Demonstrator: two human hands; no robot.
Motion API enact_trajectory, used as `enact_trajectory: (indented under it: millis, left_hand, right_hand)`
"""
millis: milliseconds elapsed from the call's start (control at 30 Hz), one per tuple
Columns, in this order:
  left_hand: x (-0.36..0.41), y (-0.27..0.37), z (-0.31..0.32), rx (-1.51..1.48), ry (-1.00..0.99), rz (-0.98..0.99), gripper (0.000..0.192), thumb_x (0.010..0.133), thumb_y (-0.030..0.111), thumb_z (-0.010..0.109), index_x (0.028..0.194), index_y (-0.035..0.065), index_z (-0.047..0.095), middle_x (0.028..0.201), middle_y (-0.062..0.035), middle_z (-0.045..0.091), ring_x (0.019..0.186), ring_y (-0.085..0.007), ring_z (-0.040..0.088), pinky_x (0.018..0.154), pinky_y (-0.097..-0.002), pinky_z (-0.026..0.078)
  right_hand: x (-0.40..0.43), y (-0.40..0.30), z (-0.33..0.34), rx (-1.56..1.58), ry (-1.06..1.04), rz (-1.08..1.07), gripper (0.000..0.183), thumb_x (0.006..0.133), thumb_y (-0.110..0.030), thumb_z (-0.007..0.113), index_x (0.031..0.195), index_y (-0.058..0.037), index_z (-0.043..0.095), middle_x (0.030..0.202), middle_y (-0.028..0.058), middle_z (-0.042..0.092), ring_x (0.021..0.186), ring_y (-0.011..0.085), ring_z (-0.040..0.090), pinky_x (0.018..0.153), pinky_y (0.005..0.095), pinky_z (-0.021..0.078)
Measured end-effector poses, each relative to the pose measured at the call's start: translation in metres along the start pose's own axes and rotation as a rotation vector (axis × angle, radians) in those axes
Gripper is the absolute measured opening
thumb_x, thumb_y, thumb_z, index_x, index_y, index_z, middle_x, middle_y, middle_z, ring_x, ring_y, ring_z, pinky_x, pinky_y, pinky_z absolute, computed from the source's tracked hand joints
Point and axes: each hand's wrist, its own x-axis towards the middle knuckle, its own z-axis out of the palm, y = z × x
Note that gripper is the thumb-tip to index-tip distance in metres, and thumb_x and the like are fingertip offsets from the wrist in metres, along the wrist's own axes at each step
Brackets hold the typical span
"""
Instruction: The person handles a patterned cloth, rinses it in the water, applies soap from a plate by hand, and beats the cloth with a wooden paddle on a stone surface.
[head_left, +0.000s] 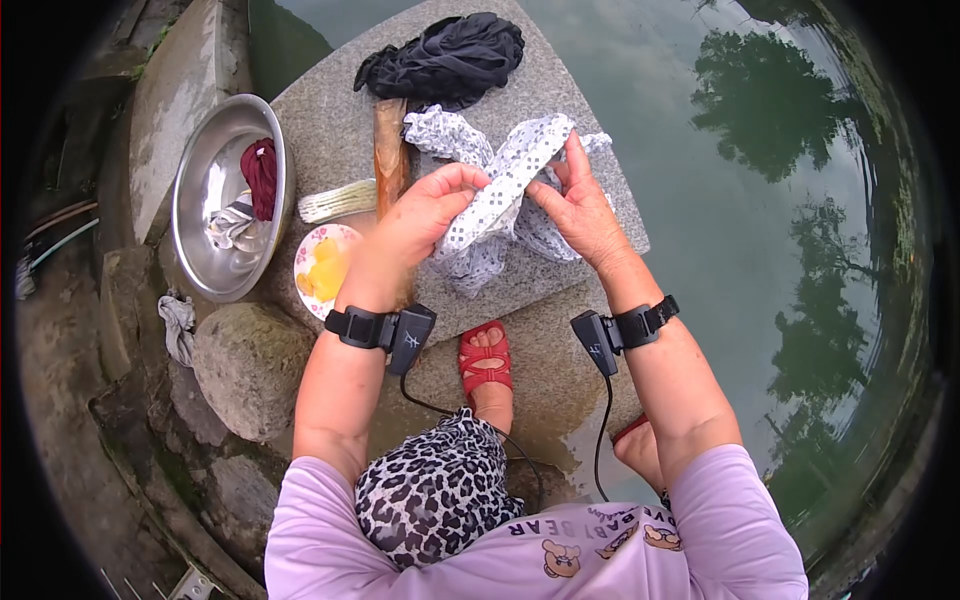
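Note:
A white patterned garment (491, 199) lies bunched on a granite slab (322, 97), one flat folded band of it raised between my hands. My left hand (442, 202) pinches the band's lower end between thumb and fingers. At the upper end, my right hand (574, 191) grips the cloth, its index finger along the edge. A wooden stick (390, 142) lies left of the garment, partly behind my left forearm. Beside it are a scrub brush with pale bristles (337, 201) and a flowered plate (305, 259) with yellow pieces (327, 271). Dark cloth (450, 56) is heaped at the slab's far end.
At the left, a metal basin (191, 225) holds a maroon cloth (260, 176) and a whitish one (231, 223). A boulder (251, 367) and a grey rag (178, 326) lie nearer. Green water (675, 202) borders the slab's right edge. Cables hang from both wrist devices.

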Motion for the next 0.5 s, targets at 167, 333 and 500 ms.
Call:
enact_trajectory:
  millis: [167,333,500]
  left_hand:
    - [0.0,-0.013,-0.015,0.466,0.054,-0.059,0.01,0.091,0.016,0.058,0.093,0.0058,0.06,0.085,0.0062,0.057,0.078,-0.0033,0.05,0.072,-0.0197,0.041]
    - [0.002,-0.024,-0.025,0.499,0.189,-0.031,0.012,0.091,0.018,0.058,0.089,0.006,0.06,0.08,0.0066,0.054,0.074,-0.0035,0.046,0.066,-0.0198,0.039]
    - [0.012,-0.033,-0.036,0.763,0.407,0.051,0.016,0.093,0.018,0.054,0.09,0.003,0.058,0.078,0.0039,0.055,0.073,-0.0059,0.047,0.065,-0.0231,0.041]
  right_hand:
    - [-0.002,-0.023,-0.024,-0.459,-0.029,-0.073,0.066,0.079,-0.021,0.072,0.135,-0.004,0.042,0.12,0.0177,0.059,0.106,0.0252,0.06,0.089,0.0336,0.0472]
    - [-0.005,-0.035,-0.043,-0.584,-0.208,0.24,0.015,0.083,-0.016,0.068,0.086,-0.0028,0.062,0.078,0.0003,0.062,0.072,0.0077,0.054,0.064,0.0262,0.0459]
    - [-0.022,-0.027,-0.053,-0.75,-0.113,-0.116,0.011,0.081,-0.011,0.066,0.083,-0.002,0.06,0.077,0.01,0.061,0.068,0.0175,0.056,0.063,0.0315,0.0462]
